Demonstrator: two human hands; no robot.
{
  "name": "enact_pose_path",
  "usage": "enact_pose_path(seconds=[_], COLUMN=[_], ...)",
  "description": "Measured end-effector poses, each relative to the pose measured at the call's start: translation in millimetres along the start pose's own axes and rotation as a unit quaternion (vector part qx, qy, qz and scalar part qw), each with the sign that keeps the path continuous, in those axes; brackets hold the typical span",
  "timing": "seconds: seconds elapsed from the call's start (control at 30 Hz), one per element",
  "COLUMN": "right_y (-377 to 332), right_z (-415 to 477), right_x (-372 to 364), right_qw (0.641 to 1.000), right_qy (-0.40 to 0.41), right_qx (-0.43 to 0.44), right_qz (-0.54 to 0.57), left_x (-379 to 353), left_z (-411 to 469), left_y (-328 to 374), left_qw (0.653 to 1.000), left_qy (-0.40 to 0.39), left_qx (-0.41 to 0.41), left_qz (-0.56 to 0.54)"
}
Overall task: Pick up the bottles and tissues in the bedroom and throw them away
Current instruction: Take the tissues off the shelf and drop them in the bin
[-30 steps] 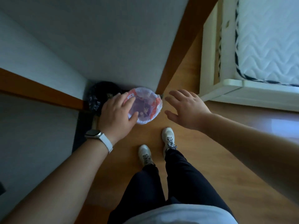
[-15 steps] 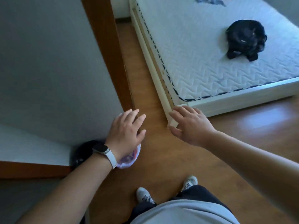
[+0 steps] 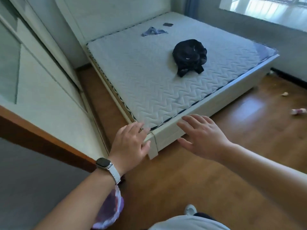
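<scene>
My left hand (image 3: 130,143), with a watch on its wrist, and my right hand (image 3: 203,137) both hover open and empty in front of the bed's near corner. A small bottle (image 3: 298,111) with a pink label lies on its side on the wooden floor at the far right. Beyond it, a crumpled tissue (image 3: 284,94) rests on the floor. The bin (image 3: 109,211), lined with a translucent purple-tinted bag, stands on the floor under my left forearm, partly hidden by it.
A white bed (image 3: 169,135) with a bare quilted mattress fills the middle. On it lie a black garment (image 3: 190,55), a blue cloth (image 3: 153,31) and a small dark item (image 3: 168,24). A white wardrobe (image 3: 41,90) lines the left. Open wood floor runs to the right.
My view has swung up from the bin at my feet to the bed and the floor on the right. The bin has dropped to the bottom of the view. Both hands stay open.
</scene>
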State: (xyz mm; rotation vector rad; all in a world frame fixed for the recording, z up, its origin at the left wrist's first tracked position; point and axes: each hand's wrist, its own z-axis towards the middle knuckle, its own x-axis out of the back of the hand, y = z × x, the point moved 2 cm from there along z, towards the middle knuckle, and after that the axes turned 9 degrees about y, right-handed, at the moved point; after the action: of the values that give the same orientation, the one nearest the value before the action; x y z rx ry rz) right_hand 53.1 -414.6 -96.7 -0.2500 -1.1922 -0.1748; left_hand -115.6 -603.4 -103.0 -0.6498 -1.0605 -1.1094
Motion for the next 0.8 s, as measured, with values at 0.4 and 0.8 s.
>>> enact_pose_path(seconds=[0.4,0.8], right_y=[164.2,275.2], right_z=[-59.7,-62.8], right_x=[58.3,52.4], right_qw=[0.992,0.954], right_qy=[0.056,0.053], right_qx=[-0.101,-0.263], right_qz=[-0.044,-0.131], left_x=[-58.2,-147.4], left_z=[155.8,298.8], left_y=[131.9,193.0], left_qw=[0.987,0.946], left_qy=[0.015,-0.004], left_qx=[-0.154,-0.287], left_qz=[-0.053,-0.152])
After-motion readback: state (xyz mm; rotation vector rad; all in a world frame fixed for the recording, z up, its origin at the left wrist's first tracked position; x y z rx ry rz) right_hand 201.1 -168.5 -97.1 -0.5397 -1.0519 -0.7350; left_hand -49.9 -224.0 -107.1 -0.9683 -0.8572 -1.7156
